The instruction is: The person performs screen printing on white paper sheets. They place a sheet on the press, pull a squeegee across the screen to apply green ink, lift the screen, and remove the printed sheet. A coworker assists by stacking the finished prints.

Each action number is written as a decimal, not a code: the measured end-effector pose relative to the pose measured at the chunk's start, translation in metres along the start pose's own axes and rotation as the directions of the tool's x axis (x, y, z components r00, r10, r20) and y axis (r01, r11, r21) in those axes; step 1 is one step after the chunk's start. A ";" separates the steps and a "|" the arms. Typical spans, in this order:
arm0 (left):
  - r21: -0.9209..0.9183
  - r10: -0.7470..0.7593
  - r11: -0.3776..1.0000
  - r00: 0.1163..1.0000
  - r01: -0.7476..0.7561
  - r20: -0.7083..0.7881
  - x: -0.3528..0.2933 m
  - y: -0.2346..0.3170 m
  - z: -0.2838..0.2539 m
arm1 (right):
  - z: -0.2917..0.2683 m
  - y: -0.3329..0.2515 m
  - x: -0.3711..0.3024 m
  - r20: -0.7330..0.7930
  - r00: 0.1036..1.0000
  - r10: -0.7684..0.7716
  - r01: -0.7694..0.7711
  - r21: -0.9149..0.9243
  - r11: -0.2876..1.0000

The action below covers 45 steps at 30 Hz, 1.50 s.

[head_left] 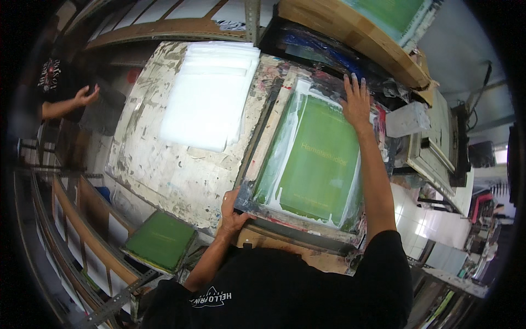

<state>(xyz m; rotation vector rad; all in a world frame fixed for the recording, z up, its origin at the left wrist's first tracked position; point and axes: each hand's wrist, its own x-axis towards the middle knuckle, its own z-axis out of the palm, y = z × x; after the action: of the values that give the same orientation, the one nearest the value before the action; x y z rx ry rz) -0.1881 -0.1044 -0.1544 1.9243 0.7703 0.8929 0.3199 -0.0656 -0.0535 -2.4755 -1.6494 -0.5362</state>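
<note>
In front of me lies a screen-printing frame (267, 140) with a pale rim, tilted slightly on the worktable. Its green mesh (312, 181) carries thin lettering and white smears along the borders. At the near left corner of this frame, my left hand (233, 215) is closed round the edge, with some fingers hidden. My right hand (357, 104) reaches to the far right side, its fingers stretched out flat over the frame's edge. Left of the frame, a stack of white sheets (211, 98) rests on the stained tabletop (181, 175).
A smaller green screen (161, 241) lies by the near left table corner, beside racked frames (82, 230). Cardboard (350, 33) and dark plastic border the far side. A white container (408, 119) stands at right. Another person's hand (86, 96) shows at far left.
</note>
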 end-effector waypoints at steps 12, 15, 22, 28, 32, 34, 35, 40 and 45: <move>0.070 -0.008 0.998 1.000 0.009 -0.014 0.002 0.010 -0.003 | 0.034 0.006 0.001 -0.083 0.992 -0.092 0.111 0.261 0.959; 0.088 0.009 0.996 1.000 -0.007 -0.020 0.000 0.006 -0.002 | 0.033 -0.011 -0.023 -0.133 0.986 -0.097 0.129 0.256 0.958; 0.074 -0.012 0.997 1.000 0.013 -0.005 0.005 0.011 -0.004 | 0.057 0.009 0.000 -0.250 0.964 -0.089 0.132 0.161 0.978; 0.094 -0.003 0.996 1.000 0.004 -0.007 0.006 0.013 -0.004 | 0.039 -0.021 -0.030 -0.106 0.993 -0.054 0.076 0.217 0.973; 0.080 -0.013 0.997 1.000 0.012 0.004 0.007 0.012 -0.005 | 0.030 -0.019 -0.009 -0.283 0.956 -0.082 0.147 0.216 0.965; 0.086 0.018 0.996 1.000 -0.016 -0.018 -0.001 0.004 -0.003 | 0.022 -0.028 -0.025 -0.239 0.967 -0.089 0.148 0.240 0.959; 0.091 0.021 0.996 1.000 -0.020 -0.014 0.000 0.004 -0.003 | 0.024 -0.029 -0.027 -0.163 0.983 -0.081 0.117 0.227 0.967; 0.102 -0.023 0.995 1.000 0.021 0.011 0.002 0.011 -0.005 | 0.032 -0.009 -0.006 -0.200 0.978 -0.055 0.115 0.299 0.947; 0.081 -0.006 0.997 1.000 0.006 -0.002 0.006 0.012 -0.004 | 0.033 -0.010 -0.034 -0.093 0.992 -0.087 0.114 0.331 0.937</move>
<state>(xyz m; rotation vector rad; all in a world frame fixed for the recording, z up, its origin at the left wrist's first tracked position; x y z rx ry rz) -0.1859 -0.1032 -0.1411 1.9912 0.8242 0.8713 0.3067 -0.0819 -0.0973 -2.1113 -1.6831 -0.3227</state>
